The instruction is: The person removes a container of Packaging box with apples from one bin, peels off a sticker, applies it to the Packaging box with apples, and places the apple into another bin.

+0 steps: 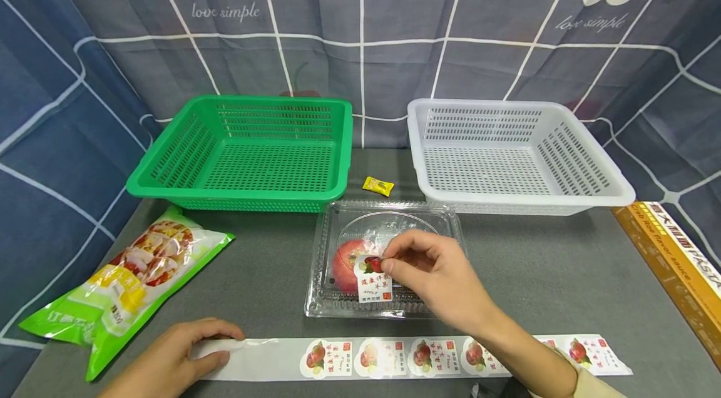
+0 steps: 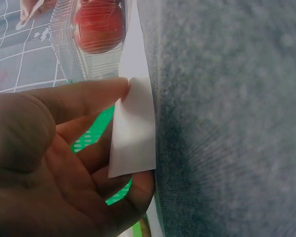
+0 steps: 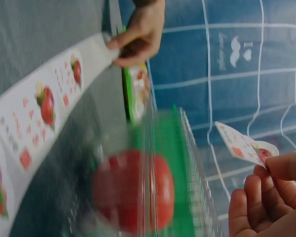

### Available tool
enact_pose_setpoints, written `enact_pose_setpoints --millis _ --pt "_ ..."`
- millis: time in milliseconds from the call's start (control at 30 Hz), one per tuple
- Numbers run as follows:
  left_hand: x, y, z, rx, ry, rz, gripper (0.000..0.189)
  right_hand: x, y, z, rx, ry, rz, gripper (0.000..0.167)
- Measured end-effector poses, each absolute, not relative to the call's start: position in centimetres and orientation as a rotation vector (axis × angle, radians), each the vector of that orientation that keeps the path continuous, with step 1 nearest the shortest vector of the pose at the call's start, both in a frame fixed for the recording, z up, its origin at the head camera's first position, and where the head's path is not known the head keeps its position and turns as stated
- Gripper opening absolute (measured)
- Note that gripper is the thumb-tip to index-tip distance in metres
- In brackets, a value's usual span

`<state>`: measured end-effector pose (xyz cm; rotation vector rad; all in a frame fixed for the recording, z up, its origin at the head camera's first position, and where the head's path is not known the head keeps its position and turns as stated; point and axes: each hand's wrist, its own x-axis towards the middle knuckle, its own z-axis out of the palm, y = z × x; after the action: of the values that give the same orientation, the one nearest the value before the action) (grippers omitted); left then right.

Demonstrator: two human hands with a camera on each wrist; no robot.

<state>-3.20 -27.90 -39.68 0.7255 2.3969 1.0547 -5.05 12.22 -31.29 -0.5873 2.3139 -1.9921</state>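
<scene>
My right hand (image 1: 442,276) pinches an apple label sticker (image 1: 374,288) by its edge, between thumb and forefinger. The sticker is held over a clear plastic clamshell box (image 1: 317,298) with a red apple (image 1: 342,263) inside. In the right wrist view the sticker (image 3: 239,145) stands tilted, off its backing. My left hand (image 1: 177,354) grips the left end of the backing strip (image 1: 270,360); the left wrist view has the thumb on the bare white end (image 2: 133,133) and fingers behind it. Several apple stickers sit along the strip, partly hidden under my right forearm.
Behind the box stand a green basket (image 1: 236,199) and a white basket (image 1: 524,201), with a small yellow wrapped packet (image 1: 378,186) between them. A green food bag (image 1: 135,279) lies left, a brown pasta box (image 1: 670,273) right. A checked curtain (image 1: 394,16) hangs behind.
</scene>
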Motion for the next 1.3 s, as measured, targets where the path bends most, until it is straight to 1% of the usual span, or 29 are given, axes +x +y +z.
enact_pose_setpoints --millis 200,333,400,467,633,700,800,900,1000,1167,1300 --pt "-3.1 -27.7 -39.6 0.709 2.465 1.006 0.02 -6.4 13.5 -31.6 -0.452 2.458 -1.912 0.006" --pt "-3.0 -27.3 -39.9 0.816 2.565 1.02 0.022 -7.1 13.9 -31.9 -0.413 2.512 -1.858 0.004" --pt "-2.9 -26.9 -39.9 0.819 2.653 0.995 0.023 -7.2 14.0 -32.0 -0.401 2.541 -1.831 0.006" --pt "-2.8 -26.3 -39.5 0.754 2.775 0.925 0.026 -7.4 14.1 -32.1 -0.394 2.58 -1.794 0.008" --pt "-2.6 -24.1 -37.8 0.436 2.901 0.793 0.027 -7.7 14.2 -32.4 -0.41 2.663 -1.692 0.011" --pt "-2.8 -22.8 -37.1 0.37 2.886 0.876 0.029 -7.8 14.2 -32.4 -0.432 2.68 -1.664 0.011" --pt "-3.1 -20.5 -36.2 0.296 2.812 1.096 0.038 -8.0 14.3 -32.5 -0.46 2.706 -1.623 0.013" --pt "-3.5 -18.1 -35.9 0.34 2.705 1.412 0.047 -8.2 14.2 -32.6 -0.482 2.749 -1.574 0.014" --pt "-3.9 -15.6 -35.8 0.393 2.589 1.618 0.056 -8.2 14.2 -32.6 -0.499 2.824 -1.501 0.015" --pt "-4.6 -12.5 -35.5 0.409 2.538 1.62 0.07 -8.2 14.2 -32.6 -0.502 2.92 -1.395 0.014" --pt "-4.7 -11.8 -35.5 0.326 2.529 1.604 0.07 -8.3 14.0 -32.5 -0.505 2.975 -1.316 0.014"
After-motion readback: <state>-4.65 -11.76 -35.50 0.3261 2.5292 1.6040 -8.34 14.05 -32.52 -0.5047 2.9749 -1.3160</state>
